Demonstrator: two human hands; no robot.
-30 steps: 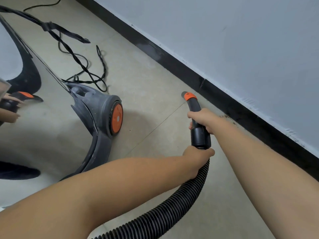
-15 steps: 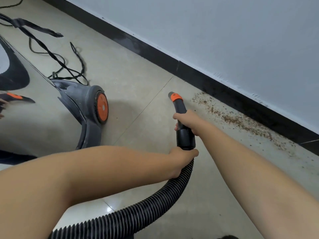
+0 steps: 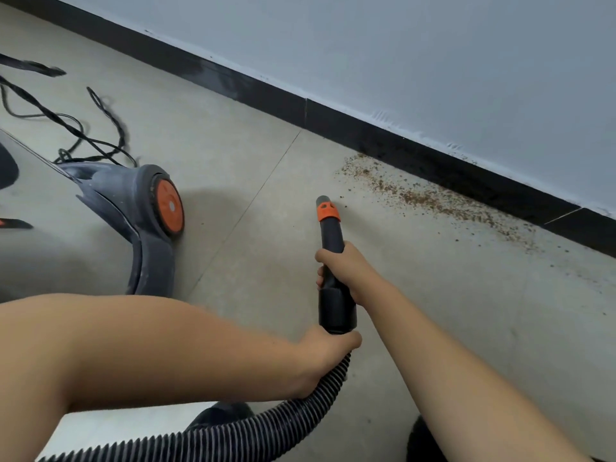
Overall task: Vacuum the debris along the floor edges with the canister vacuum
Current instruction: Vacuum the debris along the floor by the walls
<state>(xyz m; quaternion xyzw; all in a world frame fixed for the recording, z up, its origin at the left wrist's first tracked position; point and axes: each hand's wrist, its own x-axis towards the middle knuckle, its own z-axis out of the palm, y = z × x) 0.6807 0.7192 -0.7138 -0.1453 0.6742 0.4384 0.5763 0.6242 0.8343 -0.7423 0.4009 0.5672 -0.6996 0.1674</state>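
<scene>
I see a pale tiled floor (image 3: 233,135) that runs up to a black baseboard (image 3: 400,141). Brown debris (image 3: 430,198) lies on it in a long strip, beyond my right fingers (image 3: 320,261) and off to their right, close along the baseboard. Left of my fingers, the vacuum canister (image 3: 140,208) sits on the floor, with a tangled black cord (image 3: 66,128) lying farther away.

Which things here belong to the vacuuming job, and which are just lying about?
Job:
nozzle
hose
debris
canister vacuum
right hand
left hand

Lying about:
black cords
</scene>
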